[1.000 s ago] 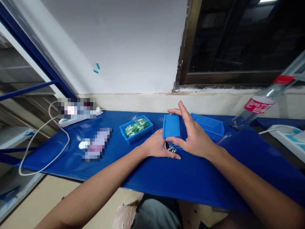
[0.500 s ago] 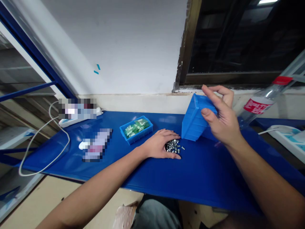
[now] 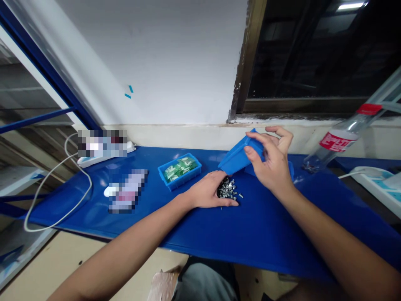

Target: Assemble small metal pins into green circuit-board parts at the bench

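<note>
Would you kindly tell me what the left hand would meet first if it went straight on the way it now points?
The left hand would likely meet the small metal screws first, heaped in its curve; beyond, the tilted blue bin may follow, though depth is unclear.

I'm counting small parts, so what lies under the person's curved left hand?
The curved bare left hand wraps partly around a pile of small silver metal screws on the glossy blue tabletop; anything directly beneath the hand is covered.
</note>
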The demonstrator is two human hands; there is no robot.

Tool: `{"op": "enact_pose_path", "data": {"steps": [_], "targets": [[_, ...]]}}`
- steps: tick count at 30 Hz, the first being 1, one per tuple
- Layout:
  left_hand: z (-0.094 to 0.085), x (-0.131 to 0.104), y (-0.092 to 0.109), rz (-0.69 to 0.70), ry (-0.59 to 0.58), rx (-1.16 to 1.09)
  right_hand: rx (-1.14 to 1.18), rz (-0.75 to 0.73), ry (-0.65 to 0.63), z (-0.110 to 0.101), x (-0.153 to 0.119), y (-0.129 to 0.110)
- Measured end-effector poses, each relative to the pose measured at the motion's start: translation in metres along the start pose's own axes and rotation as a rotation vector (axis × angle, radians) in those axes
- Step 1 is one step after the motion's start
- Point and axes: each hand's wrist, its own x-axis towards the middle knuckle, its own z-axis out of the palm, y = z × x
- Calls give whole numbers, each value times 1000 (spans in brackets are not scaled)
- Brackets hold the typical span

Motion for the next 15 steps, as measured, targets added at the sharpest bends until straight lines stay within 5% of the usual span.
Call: {"op": "enact_pose_path", "data": {"steps": [7,15], "targets": [[-6,2,3,-117,184,-169,6,-90,-186,-16,4,27],[3,4,-18,-177,342,-141,-146,-177,-539,7,-10,53]]}}
